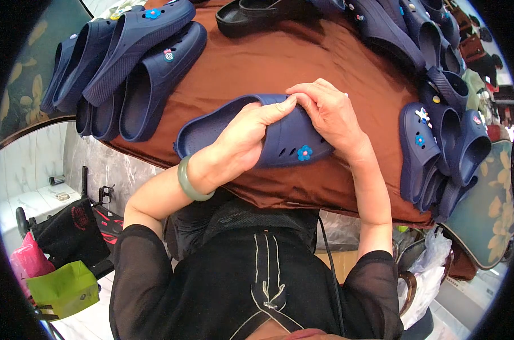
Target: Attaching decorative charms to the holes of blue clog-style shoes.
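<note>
A navy blue clog (pixel 288 133) lies over the brown cloth, its open heel to the left and its toe to the right. A blue flower charm with a pink middle (pixel 304 153) sits on its near side, next to several slots. My left hand (pixel 246 135) is closed around the middle of the clog, thumb across the top and the other fingers mostly hidden. My right hand (pixel 331 116) is closed at the far side of the toe, its bent fingers meeting the left thumb. Whether a small piece is between those fingertips cannot be made out.
Navy clogs (pixel 160 79) with charms are piled at the left, and more clogs (pixel 421 153) stand along the right edge. A black clog (pixel 257 17) is at the far side. The brown cloth (pixel 302 62) covers the table. A green bag (pixel 64 289) stands low at the left.
</note>
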The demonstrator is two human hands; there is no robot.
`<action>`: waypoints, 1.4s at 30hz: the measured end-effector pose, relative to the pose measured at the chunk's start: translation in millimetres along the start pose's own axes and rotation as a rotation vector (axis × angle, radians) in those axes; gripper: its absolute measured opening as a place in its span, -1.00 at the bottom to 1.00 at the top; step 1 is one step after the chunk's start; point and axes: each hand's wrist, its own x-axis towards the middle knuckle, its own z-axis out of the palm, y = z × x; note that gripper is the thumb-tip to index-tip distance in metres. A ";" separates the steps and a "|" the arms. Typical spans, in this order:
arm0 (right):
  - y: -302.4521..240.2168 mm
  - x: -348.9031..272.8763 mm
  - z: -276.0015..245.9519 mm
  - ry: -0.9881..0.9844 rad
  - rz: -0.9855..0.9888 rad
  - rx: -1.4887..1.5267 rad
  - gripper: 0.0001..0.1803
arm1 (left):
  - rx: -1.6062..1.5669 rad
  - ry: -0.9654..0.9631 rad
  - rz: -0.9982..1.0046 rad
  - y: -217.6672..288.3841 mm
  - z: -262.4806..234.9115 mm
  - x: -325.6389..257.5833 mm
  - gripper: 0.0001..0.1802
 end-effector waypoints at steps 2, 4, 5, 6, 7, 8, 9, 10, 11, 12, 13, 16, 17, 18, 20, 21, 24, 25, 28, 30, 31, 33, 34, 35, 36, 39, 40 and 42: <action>-4.5 1.1 4.3 0.085 -0.061 -0.161 -0.85 | 0.031 -0.021 0.004 2.0 0.8 0.0 -0.68; -3.7 1.2 9.1 0.110 -0.035 -0.173 -0.85 | 0.035 -0.027 0.007 1.9 1.7 -1.2 -0.66; -2.0 1.6 10.1 0.135 -0.011 -0.185 -0.84 | 0.038 -0.033 0.011 2.4 2.9 -1.5 -0.64; -0.4 1.5 10.3 0.139 -0.009 -0.185 -0.84 | 0.041 -0.034 0.010 3.2 2.3 -1.4 -0.64; 1.7 1.4 10.5 0.136 0.011 -0.171 -0.83 | 0.070 -0.061 0.001 4.1 0.3 -1.1 -0.64; 4.5 0.7 10.8 0.132 0.034 -0.156 -0.82 | 0.099 -0.087 -0.010 5.4 3.4 -2.7 -0.64; 9.1 -0.4 10.7 0.135 0.039 -0.153 -0.82 | 0.102 -0.085 -0.015 6.3 7.6 -5.3 -0.64; 15.4 -1.8 9.7 0.189 0.074 0.020 -0.80 | 0.278 -0.133 0.013 8.2 12.7 -8.7 -0.63; 18.0 -4.8 10.3 0.239 0.113 0.198 -0.79 | 0.450 -0.176 0.036 7.2 15.9 -15.1 -0.62; 21.0 -6.6 8.8 0.303 0.124 0.394 -0.74 | 0.672 -0.267 0.158 1.9 8.2 -12.5 -0.59; 23.2 -8.7 5.7 0.366 0.130 0.556 -0.70 | 0.671 -0.261 0.145 -0.6 4.8 -14.4 -0.59; 26.9 -15.9 -9.9 0.477 0.216 0.891 -0.67 | 0.728 -0.165 0.101 -0.3 -7.0 -15.3 -0.56; 28.9 -20.4 -14.1 0.509 0.273 0.932 -0.66 | 0.728 -0.160 0.104 1.6 -4.9 -15.3 -0.56; 29.6 -24.3 -17.6 0.541 0.329 0.972 -0.65 | 0.724 -0.130 0.118 4.2 -0.3 -15.5 -0.57; 28.9 -36.2 -18.2 0.531 0.387 1.042 -0.65 | 0.762 -0.076 0.133 7.7 -5.7 -8.7 -0.58; 25.0 -42.2 -16.4 0.528 0.455 1.108 -0.65 | 0.760 -0.070 0.139 7.0 -8.7 -6.6 -0.58; 20.4 -59.7 -6.2 0.467 0.456 1.133 -0.71 | 0.666 -0.030 0.185 4.1 -5.4 -2.1 -0.60; 20.5 -64.8 -4.0 0.422 0.447 1.108 -0.73 | 0.639 -0.042 0.208 3.8 -2.0 -3.4 -0.61; 1.1 -64.8 11.5 0.245 0.383 0.429 -0.80 | 0.611 -0.049 0.220 3.7 -5.8 -5.9 -0.64; -10.1 -58.6 14.8 0.201 0.336 0.221 -0.73 | 0.615 -0.055 0.207 3.3 -8.5 -5.0 -0.65; -10.2 -54.8 14.8 0.181 0.203 0.009 -0.66 | 0.598 -0.041 0.203 2.1 -10.2 -4.9 -0.67; -10.8 -48.2 10.1 0.159 0.070 -0.206 -0.58 | 0.580 -0.031 0.200 2.0 -10.9 -4.7 -0.68; -11.6 -45.3 7.1 0.113 0.030 -0.283 -0.56 | 0.570 -0.043 0.197 2.2 -11.0 -4.5 -0.68; -11.1 -43.2 5.7 0.066 -0.012 -0.359 -0.55 | 0.561 -0.052 0.196 2.2 -10.9 -4.4 -0.69; -8.8 -42.0 5.8 0.066 -0.012 -0.358 -0.55 | 0.561 -0.051 0.196 1.7 -10.9 -4.0 -0.69; -1.7 -39.0 6.0 0.055 -0.129 -0.479 -0.60 | 0.585 -0.054 0.222 0.6 -9.5 -2.7 -0.68; -0.1 -38.4 6.7 0.056 -0.182 -0.519 -0.63 | 0.574 -0.039 0.218 0.4 -8.7 -3.0 -0.72; 3.2 -36.7 8.5 0.060 -0.236 -0.560 -0.66 | 0.565 -0.026 0.215 0.4 -6.6 -3.3 -0.75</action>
